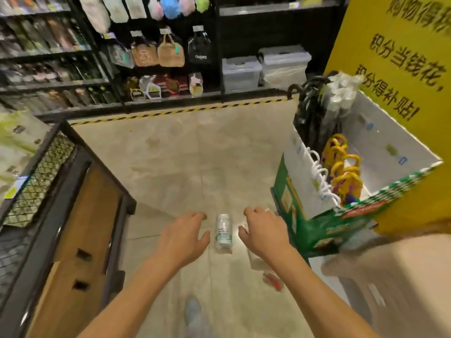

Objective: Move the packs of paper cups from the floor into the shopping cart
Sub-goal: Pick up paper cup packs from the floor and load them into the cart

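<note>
On the pale, mottled concrete floor (185,152), between the two outstretched hands, lies a pack of paper cups (223,233): a slim cylinder sleeved in clear, crinkled plastic with a white and green label, its long axis pointing away from the person. A second clear-wrapped pack (256,258) lies just beside it, mostly hidden under the right forearm, and a blurred pack with red print (272,280) sits nearer the person. The left hand (183,236) hovers palm down just left of the cylinder, fingers loosely spread and empty, touching nothing. The right hand (264,232) hovers just right of it, fingers curled partway, likewise empty; whether its fingertips brush the second pack I cannot tell. At the right stands a green-and-white cardboard display bin (314,230) holding yellow-handled items and dark umbrellas, backed by a yellow sign (405,57). At the left is a dark metal-framed stand with wire mesh (39,181) and a brown panel. Black shelving (156,57) with hanging bags lines the back.
</note>
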A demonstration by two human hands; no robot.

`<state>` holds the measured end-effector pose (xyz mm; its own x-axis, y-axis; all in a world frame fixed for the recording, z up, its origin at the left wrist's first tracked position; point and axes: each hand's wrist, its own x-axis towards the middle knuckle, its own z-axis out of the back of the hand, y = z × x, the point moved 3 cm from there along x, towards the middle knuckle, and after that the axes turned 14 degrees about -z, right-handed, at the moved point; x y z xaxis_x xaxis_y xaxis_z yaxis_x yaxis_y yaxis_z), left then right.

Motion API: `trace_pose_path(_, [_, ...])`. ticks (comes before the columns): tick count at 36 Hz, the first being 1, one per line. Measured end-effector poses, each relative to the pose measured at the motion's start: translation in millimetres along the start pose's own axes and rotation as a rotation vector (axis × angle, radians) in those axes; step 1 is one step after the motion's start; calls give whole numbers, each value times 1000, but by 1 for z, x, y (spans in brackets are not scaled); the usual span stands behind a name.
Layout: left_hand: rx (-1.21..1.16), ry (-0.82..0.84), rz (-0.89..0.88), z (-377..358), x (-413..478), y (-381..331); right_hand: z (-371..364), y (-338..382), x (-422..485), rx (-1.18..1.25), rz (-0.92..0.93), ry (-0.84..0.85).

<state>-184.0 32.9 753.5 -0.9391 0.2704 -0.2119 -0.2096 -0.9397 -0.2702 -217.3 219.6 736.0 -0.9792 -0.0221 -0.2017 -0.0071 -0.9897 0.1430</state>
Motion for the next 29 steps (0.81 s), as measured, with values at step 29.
trace_pose_path(29, [-320,299,234,-419,419,220,-442,-96,339,67,-561,516])
